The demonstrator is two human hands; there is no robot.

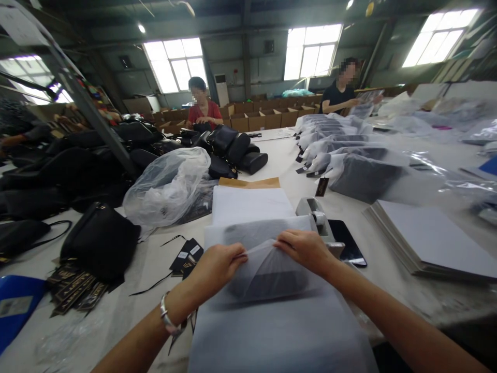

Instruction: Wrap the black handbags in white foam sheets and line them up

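So the left hand [221, 261] and right hand [303, 249] both have a thumb-and-finger pinch on a thin, filmy white sheet [261, 264], creased into a pointy fold over a dark, round-cornered shape [272, 287] mid-table [145, 259]. Chunky pale tape dispenser [310, 208] just beyond the right hand, beside a flat, glossy black phone [346, 243].

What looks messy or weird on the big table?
Nothing looks clearly broken or spilled. The messiest bit is the tags at the foot of the black bag, left of the left hand: they overlap at different angles instead of stacking neatly. The clear plastic also lies in a crumpled heap.
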